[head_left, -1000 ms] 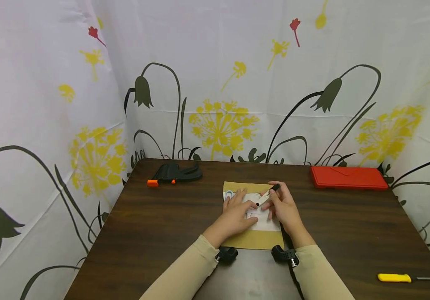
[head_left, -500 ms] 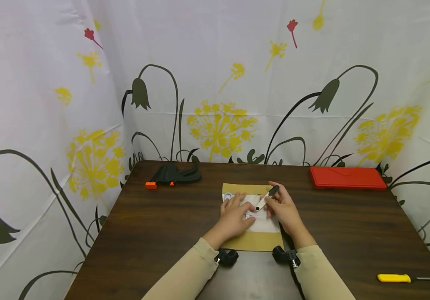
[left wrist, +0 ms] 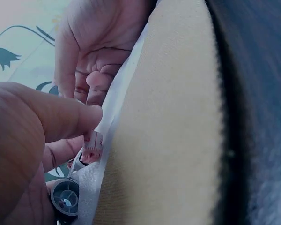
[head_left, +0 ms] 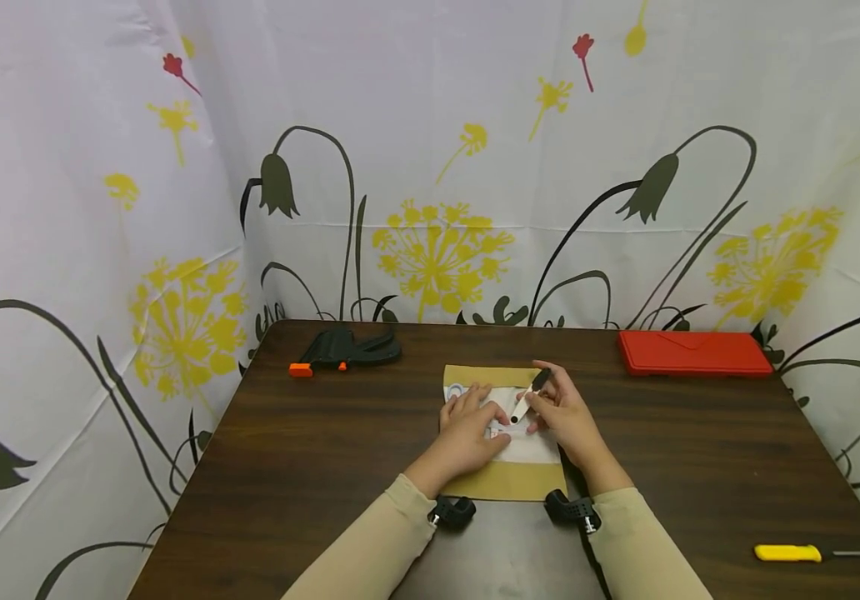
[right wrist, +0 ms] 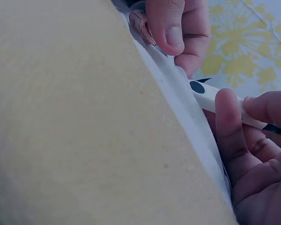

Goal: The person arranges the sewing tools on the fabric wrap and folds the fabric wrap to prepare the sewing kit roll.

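A tan cloth sheet or pouch (head_left: 508, 482) with a white middle panel (head_left: 531, 450) lies under both hands. My right hand (head_left: 568, 421) pinches a slim white tool (right wrist: 208, 97) with a black dot at one end and a black other end, held slanted over the panel. My left hand (head_left: 466, 437) rests on the panel's left side, fingers spread. In the left wrist view its thumb tip is right at a white strip with red markings (left wrist: 92, 147), like a rolled measuring tape. Below that is a round, clear-faced, dark-rimmed piece (left wrist: 65, 198). A round blue-white item (head_left: 456, 390) shows at the panel's upper left.
A black bar clamp with orange pads (head_left: 347, 347) lies at the table's back left. At the back right is a red case (head_left: 695, 353). A yellow-handled screwdriver (head_left: 788, 552) lies front right. A grey sheet (head_left: 508, 550) sits in front of the cloth.
The white tool in my right hand has tilted steeper, its black end swinging left. The left hand stays on the panel, with only a slight shift.
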A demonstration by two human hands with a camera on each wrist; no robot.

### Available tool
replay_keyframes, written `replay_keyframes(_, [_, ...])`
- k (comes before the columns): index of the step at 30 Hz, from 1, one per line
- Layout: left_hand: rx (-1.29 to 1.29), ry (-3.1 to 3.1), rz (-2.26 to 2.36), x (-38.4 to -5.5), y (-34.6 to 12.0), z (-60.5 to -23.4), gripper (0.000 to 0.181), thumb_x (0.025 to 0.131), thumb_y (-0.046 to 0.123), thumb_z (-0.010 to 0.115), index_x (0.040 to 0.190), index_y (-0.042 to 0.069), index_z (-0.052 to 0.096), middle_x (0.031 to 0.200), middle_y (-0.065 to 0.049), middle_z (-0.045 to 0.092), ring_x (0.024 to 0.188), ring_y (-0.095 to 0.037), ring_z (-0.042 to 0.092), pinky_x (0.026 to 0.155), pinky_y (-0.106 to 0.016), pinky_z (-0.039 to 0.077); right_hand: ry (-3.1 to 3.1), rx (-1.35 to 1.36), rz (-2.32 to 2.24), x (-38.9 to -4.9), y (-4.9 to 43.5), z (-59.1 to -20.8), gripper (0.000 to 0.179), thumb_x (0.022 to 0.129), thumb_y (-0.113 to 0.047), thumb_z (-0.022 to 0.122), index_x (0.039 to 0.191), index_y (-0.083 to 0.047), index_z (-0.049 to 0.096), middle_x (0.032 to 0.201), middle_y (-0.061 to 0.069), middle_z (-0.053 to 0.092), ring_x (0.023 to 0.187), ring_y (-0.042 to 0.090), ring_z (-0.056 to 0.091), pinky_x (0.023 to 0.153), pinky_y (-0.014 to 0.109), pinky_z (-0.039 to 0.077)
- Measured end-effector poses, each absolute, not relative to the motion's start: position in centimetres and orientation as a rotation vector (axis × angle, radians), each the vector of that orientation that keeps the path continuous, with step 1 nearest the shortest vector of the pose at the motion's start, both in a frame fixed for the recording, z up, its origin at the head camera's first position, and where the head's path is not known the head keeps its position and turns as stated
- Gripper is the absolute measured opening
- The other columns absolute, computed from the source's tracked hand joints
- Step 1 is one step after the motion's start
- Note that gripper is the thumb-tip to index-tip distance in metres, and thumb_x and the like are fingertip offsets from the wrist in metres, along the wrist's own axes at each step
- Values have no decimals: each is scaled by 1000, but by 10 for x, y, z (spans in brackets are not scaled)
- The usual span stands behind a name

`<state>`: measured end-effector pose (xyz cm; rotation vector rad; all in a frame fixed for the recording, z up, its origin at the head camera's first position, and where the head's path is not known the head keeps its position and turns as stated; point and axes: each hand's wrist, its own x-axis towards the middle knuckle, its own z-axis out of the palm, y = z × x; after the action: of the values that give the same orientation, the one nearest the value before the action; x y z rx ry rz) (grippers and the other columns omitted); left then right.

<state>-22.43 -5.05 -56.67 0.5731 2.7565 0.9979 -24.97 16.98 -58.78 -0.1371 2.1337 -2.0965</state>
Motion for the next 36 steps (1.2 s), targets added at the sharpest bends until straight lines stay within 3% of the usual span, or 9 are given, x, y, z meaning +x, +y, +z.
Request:
replay_keyframes(9, [591,2743,1074,-227,-49,-574,8,101,28,72,103,25,65,176,-20,36,170,-42,17,130,-70,4,2101,-164,-2133,-250,169,-587,73,107,-4,67,166,-19,25,108,23,69,67,17,64,56,29,58])
replay_keyframes(13, [599,2744,1062,-226,-49,-570,9,99,26,73,102,22,65,175,-22,36,168,-46,18,129,-72,6,2112,-176,-2126,-249,169,-587,65,107,-3,67,157,-16,28,110,24,73,66,16,65,55,29,58])
replay_keyframes(20, [574,2719,1071,-227,-49,-573,6,101,28,71,103,26,67,177,-18,33,170,-41,14,131,-69,3,2162,-184,-2052,-250,170,-586,65,108,-5,67,162,-18,33,106,21,73,65,18,63,55,29,58])
replay_keyframes(29, [604,2746,1109,-229,-50,-580,9,98,28,72,100,28,64,174,-21,38,169,-44,19,129,-72,5,2177,-176,-2005,-252,172,-588,63,108,-7,67,161,-14,34,104,19,60,78,22,72,66,34,66])
replay_keyframes(36, [601,2724,1082,-227,-50,-572,10,100,27,74,103,26,64,175,-21,36,169,-44,17,129,-72,4,2189,-199,-1919,-252,173,-585,63,106,-6,69,162,-15,40,96,15,64,73,22,71,68,32,65])
